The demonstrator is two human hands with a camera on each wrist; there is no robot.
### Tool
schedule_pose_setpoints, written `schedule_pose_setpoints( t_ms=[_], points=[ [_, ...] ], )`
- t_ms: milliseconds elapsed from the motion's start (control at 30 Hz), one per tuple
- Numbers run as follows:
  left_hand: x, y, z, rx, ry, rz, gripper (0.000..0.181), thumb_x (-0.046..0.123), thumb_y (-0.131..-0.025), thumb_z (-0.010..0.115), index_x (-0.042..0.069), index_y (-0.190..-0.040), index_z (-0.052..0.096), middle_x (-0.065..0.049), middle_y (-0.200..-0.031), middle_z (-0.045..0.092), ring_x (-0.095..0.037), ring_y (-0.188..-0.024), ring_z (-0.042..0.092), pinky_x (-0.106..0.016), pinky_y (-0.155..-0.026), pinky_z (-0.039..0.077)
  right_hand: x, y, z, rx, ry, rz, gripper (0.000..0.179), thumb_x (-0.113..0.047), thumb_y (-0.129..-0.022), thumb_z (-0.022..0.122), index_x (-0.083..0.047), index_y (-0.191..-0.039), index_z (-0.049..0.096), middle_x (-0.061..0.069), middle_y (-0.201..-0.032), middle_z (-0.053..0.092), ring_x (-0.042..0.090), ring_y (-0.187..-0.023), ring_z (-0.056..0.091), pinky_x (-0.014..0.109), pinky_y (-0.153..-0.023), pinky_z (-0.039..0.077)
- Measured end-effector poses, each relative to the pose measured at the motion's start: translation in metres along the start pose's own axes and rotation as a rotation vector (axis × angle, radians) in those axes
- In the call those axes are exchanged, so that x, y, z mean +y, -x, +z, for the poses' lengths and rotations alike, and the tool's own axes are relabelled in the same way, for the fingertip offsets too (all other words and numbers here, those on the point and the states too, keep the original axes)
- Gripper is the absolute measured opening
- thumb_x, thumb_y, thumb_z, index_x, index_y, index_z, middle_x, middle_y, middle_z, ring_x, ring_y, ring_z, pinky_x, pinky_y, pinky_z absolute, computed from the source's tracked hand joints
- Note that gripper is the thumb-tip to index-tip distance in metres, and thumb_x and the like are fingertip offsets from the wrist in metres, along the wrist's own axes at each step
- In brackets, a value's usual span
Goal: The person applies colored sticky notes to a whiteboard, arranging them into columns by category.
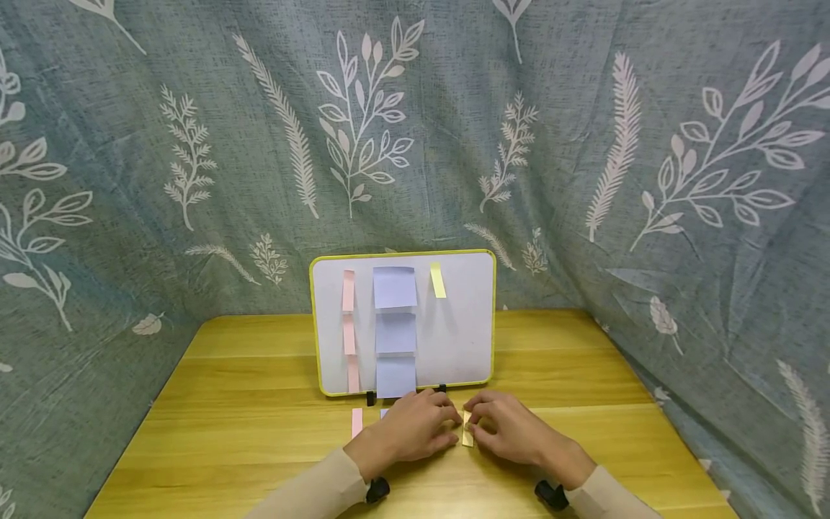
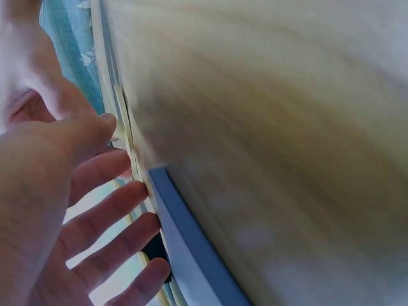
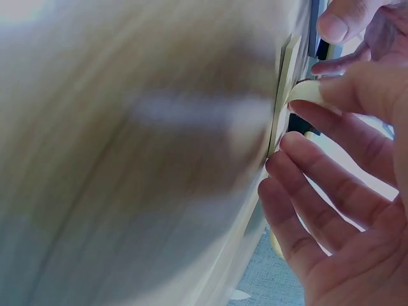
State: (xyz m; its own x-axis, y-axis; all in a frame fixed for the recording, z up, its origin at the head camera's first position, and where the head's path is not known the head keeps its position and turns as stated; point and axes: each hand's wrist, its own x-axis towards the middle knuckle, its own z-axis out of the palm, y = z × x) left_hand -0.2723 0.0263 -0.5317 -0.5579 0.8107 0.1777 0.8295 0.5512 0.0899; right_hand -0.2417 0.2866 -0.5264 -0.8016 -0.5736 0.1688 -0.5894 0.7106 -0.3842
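On the table lies a narrow pad of yellow sticky notes (image 1: 468,437), between the two hands. My right hand (image 1: 511,431) pinches the curled-up end of its top sticky note (image 3: 307,92) between thumb and index finger. The other right fingers rest at the pad's side. To the pad's left is my left hand (image 1: 418,427), its fingers loosely spread and holding nothing, fingertips near the tabletop. A blue sticky note pad (image 2: 191,239) lies by the left fingers and is mostly hidden by that hand in the head view.
A whiteboard (image 1: 467,335) with a yellow frame stands behind the hands on black feet. It bears three pink strips (image 1: 349,291), three blue squares (image 1: 395,288) and one yellow strip (image 1: 438,280). A pink pad (image 1: 357,422) lies on the wooden table (image 1: 246,404).
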Motion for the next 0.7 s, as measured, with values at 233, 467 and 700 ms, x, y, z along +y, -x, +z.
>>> schedule_pose_setpoints(
  t_ms=[233, 467, 700],
  points=[
    [0.001, -0.007, 0.008, 0.074, -0.021, 0.0, 0.037, 0.055, -0.11, 0.08, 0.026, -0.133, 0.085, 0.006, -0.131, 0.082, -0.014, -0.116, 0.075, -0.034, -0.095, 0.067, 0.001, -0.004, 0.001, 0.04, 0.009, 0.016, 0.016, -0.008, -0.106, 0.083, -0.017, -0.094, 0.087, 0.009, -0.129, 0.085, 0.029, -0.117, 0.083, 0.044, -0.098, 0.071],
    [0.011, -0.014, 0.006, 0.038, -0.061, -0.056, 0.045, 0.059, -0.108, 0.08, 0.026, -0.139, 0.083, 0.007, -0.136, 0.082, -0.013, -0.117, 0.075, -0.029, -0.092, 0.067, 0.002, -0.003, 0.003, 0.103, -0.02, 0.004, 0.017, -0.006, -0.103, 0.087, -0.018, -0.092, 0.085, 0.007, -0.128, 0.086, 0.028, -0.116, 0.085, 0.045, -0.099, 0.071],
    [0.016, -0.018, 0.006, 0.019, -0.062, -0.089, 0.045, 0.061, -0.106, 0.082, 0.028, -0.137, 0.084, 0.009, -0.136, 0.08, -0.011, -0.116, 0.073, -0.026, -0.091, 0.066, 0.002, -0.004, 0.003, 0.135, -0.042, -0.015, 0.014, -0.007, -0.103, 0.089, -0.017, -0.093, 0.085, 0.005, -0.124, 0.087, 0.025, -0.111, 0.086, 0.039, -0.093, 0.072]
  ],
)
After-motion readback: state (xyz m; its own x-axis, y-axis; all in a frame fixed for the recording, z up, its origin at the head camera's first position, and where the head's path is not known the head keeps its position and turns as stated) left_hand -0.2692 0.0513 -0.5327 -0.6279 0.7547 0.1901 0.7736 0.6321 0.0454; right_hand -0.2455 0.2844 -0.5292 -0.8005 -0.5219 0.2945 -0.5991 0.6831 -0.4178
